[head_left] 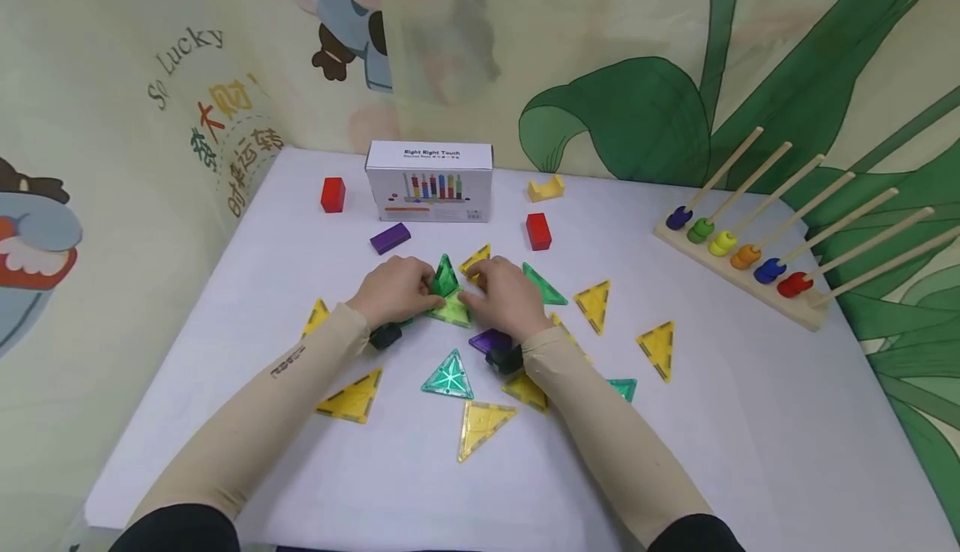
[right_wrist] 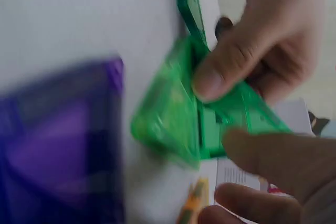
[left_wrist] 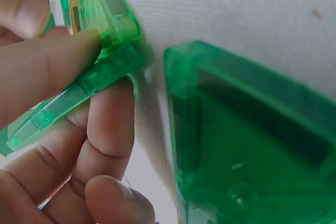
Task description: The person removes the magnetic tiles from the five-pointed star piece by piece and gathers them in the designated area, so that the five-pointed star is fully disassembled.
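Note:
Near the middle of the table, my left hand [head_left: 392,289] pinches an upright green translucent triangular tile [head_left: 444,275] between thumb and fingers. A lighter green triangular tile [head_left: 452,310] meets it at an angle, edge to edge. From the other side, my right hand [head_left: 512,297] comes close with fingers extended. In the right wrist view its fingertip [right_wrist: 236,142] appears to touch the green tiles, with a gap between its digits. Beside the right wrist lies a purple tile [head_left: 489,340]. Large in the left wrist view is another green tile [left_wrist: 252,145] near the left hand.
Several yellow triangular tiles [head_left: 483,429] and a teal one [head_left: 450,375] lie around the hands. Behind stand a white box [head_left: 429,189], red blocks [head_left: 538,232], a purple block [head_left: 390,238] and a yellow arch block [head_left: 546,188]. A wooden peg rack with colored beads [head_left: 738,264] occupies the right.

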The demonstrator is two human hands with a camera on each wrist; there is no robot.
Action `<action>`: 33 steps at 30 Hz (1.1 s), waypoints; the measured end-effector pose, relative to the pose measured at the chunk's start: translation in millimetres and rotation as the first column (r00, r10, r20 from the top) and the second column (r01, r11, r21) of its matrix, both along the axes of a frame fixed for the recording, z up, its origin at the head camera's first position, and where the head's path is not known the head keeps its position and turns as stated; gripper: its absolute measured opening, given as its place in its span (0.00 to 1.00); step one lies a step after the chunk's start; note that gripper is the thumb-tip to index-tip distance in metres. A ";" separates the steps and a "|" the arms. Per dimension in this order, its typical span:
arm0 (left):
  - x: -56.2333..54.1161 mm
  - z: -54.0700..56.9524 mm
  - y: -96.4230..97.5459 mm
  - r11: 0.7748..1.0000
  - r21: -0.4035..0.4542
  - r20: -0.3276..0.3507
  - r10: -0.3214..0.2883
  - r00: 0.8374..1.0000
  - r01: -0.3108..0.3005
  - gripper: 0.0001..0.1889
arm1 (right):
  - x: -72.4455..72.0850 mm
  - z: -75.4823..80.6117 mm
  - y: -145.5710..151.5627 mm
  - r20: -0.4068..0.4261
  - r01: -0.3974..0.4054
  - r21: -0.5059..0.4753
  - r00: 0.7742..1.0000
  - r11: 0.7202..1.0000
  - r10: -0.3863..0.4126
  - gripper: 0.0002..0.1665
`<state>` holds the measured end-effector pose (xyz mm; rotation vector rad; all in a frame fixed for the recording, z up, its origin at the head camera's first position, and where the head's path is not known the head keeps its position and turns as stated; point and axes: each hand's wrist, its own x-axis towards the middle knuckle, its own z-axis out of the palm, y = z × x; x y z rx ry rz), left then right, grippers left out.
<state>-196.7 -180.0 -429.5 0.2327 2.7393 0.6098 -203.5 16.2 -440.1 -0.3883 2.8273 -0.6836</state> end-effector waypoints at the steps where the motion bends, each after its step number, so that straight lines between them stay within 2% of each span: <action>1: -0.2 0.4 -0.7 1.000 0.001 -0.002 0.000 1.000 0.000 0.14 | 2.1 -0.4 -2.7 0.004 -0.041 0.016 0.999 0.999 0.041 0.31; 3: -0.6 1.9 -2.6 1.000 0.006 0.004 0.001 1.000 -0.001 0.14 | 5.8 -1.3 -7.6 0.015 -0.089 0.043 0.996 0.995 0.089 0.35; 5: -1.3 4.1 -4.2 1.000 0.009 0.012 0.002 1.000 -0.003 0.13 | 8.4 -2.1 -10.8 0.015 -0.100 0.060 0.995 0.993 0.099 0.36; 11: -6.4 13.3 -12.7 0.998 0.008 -0.008 0.064 0.998 -0.064 0.13 | 11.6 -1.4 -11.2 0.039 -0.062 0.067 0.997 0.996 0.060 0.34; 14: -10.7 14.4 -17.3 0.996 -0.007 -0.010 0.091 0.996 -0.091 0.15 | 12.6 0.0 -10.1 0.068 -0.054 0.054 0.996 0.997 0.051 0.34; 18: -15.3 11.2 -21.6 0.991 -0.075 0.021 0.109 0.994 -0.107 0.25 | 14.9 0.2 -10.8 0.092 -0.057 0.022 0.994 0.998 0.054 0.35; 22: -16.3 8.9 -23.6 0.980 -0.143 0.023 0.145 0.989 -0.141 0.35 | 16.1 -1.6 -14.0 0.085 -0.063 0.015 0.995 0.998 0.061 0.34; 25: -13.8 8.8 -22.6 0.973 -0.161 0.004 0.170 0.985 -0.167 0.38 | 15.9 -3.0 -15.6 0.077 -0.065 0.021 0.995 0.998 0.064 0.33; 28: -9.3 10.2 -20.1 0.971 -0.169 -0.016 0.166 0.986 -0.167 0.38 | 15.3 -3.4 -13.0 0.079 -0.061 0.002 0.995 0.998 0.061 0.31; 31: -1.1 11.7 -16.8 0.980 -0.146 -0.064 0.127 0.990 -0.135 0.34 | 15.9 -0.7 3.0 0.076 -0.036 -0.055 0.996 0.998 0.041 0.29; 33: 7.7 12.5 -15.5 0.986 -0.129 -0.122 0.091 0.988 -0.107 0.30 | 18.7 3.0 24.7 0.057 -0.002 -0.088 0.998 0.996 0.007 0.28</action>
